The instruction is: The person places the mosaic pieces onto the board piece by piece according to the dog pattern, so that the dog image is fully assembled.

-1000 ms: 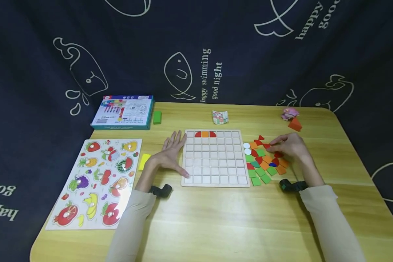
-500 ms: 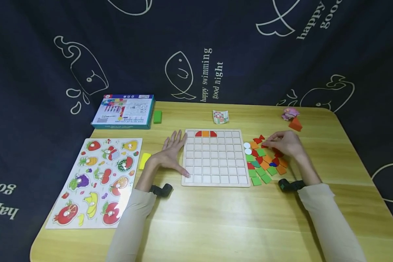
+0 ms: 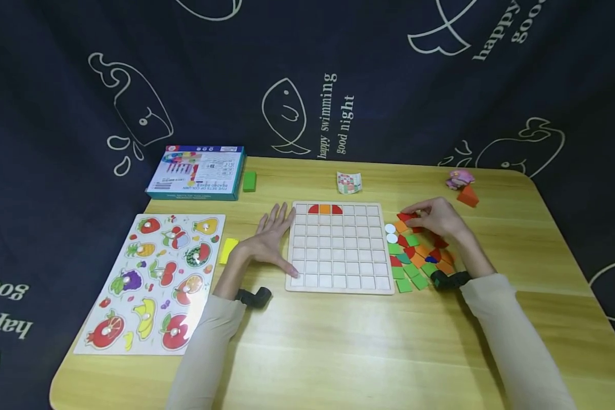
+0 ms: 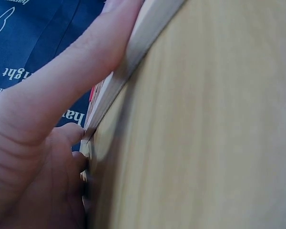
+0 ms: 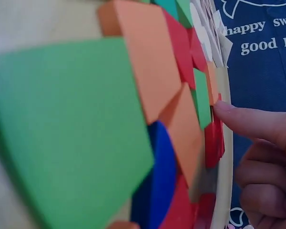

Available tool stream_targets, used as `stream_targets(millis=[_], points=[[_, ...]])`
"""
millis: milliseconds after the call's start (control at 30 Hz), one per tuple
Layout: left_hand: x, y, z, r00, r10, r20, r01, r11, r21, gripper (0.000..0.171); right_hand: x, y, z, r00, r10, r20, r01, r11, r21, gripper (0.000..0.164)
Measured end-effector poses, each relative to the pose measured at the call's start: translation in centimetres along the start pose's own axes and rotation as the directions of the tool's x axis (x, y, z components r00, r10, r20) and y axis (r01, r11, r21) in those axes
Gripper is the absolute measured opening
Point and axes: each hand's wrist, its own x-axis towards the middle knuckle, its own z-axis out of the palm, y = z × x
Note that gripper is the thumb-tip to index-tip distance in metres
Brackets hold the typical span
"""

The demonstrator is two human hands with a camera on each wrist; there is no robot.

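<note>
My left hand (image 3: 267, 242) is spread at the left edge of the square wooden grid board (image 3: 338, 292). In the left wrist view its thumb (image 4: 86, 62) presses along the board's pale side. Two red quarter-round tiles flank an orange square tile (image 3: 325, 209) in the board's top row. Right of the board, my right hand (image 3: 438, 218) reaches over the far side of the loose tiles, with thumb and forefinger around a red tile (image 3: 405, 217). The right wrist view shows the thumb tip (image 5: 224, 107) beside orange and red tiles, with the other fingers curled.
Loose green tiles (image 3: 419, 281), white discs (image 3: 390, 228) and a blue piece (image 3: 431, 259) lie with the pile. A fruit puzzle board (image 3: 148, 273), yellow block (image 3: 228, 250), box (image 3: 197, 173), green block (image 3: 249, 181), patterned paper (image 3: 349, 183), orange-red block (image 3: 468, 196) and pink toy (image 3: 459, 179) surround the work.
My right hand has moved left and slightly away across the pile, to the red tiles at its far edge. The left hand stays at the board. The view has shifted slightly.
</note>
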Motion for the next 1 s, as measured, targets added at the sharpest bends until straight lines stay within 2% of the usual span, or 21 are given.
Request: stream_targets(millis=[167, 233, 367, 600, 667, 800, 933, 1000], points=[[0.0, 0.0, 0.0, 1.0, -0.003, 0.001, 0.003, 1.0, -0.008, 0.153, 0.7, -0.1, 0.1, 0.999, 0.049, -0.008, -0.048, 0.996, 0.071, 0.037], [0.1, -0.1, 0.0, 1.0, -0.001, -0.001, 0.001, 1.0, -0.012, 0.153, 1.1, -0.2, 0.2, 0.998, 0.06, -0.022, -0.058, 0.995, 0.077, 0.035], [0.1, -0.1, 0.0, 1.0, 0.001, -0.004, -0.002, 1.0, -0.016, 0.153, 1.6, -0.4, 0.3, 0.999, 0.054, 0.0, -0.054, 0.995, 0.078, 0.036], [0.2, -0.2, 0.1, 1.0, 0.002, -0.008, -0.002, 1.0, -0.01, 0.153, 2.3, -1.5, 1.0, 0.994, 0.11, -0.009, -0.107, 0.985, 0.138, 0.043], [0.2, -0.2, 0.2, 1.0, 0.0, -0.007, 0.0, 1.0, -0.01, 0.153, 2.5, -1.7, 1.2, 0.995, 0.098, -0.006, -0.097, 0.985, 0.141, 0.042], [0.3, -0.2, 0.1, 1.0, -0.004, -0.005, 0.004, 1.0, -0.015, 0.153, 2.7, -1.8, 1.3, 0.997, 0.081, -0.003, -0.08, 0.989, 0.128, 0.038], [0.2, -0.2, 0.1, 1.0, -0.004, -0.004, 0.004, 1.0, -0.013, 0.153, 2.5, -1.9, 1.3, 0.993, 0.102, -0.058, -0.098, 0.993, 0.069, 0.04], [0.2, -0.2, 0.1, 1.0, -0.002, -0.005, 0.002, 1.0, -0.012, 0.153, 2.4, -1.9, 1.3, 0.993, 0.087, -0.082, -0.085, 0.996, 0.032, 0.039]])
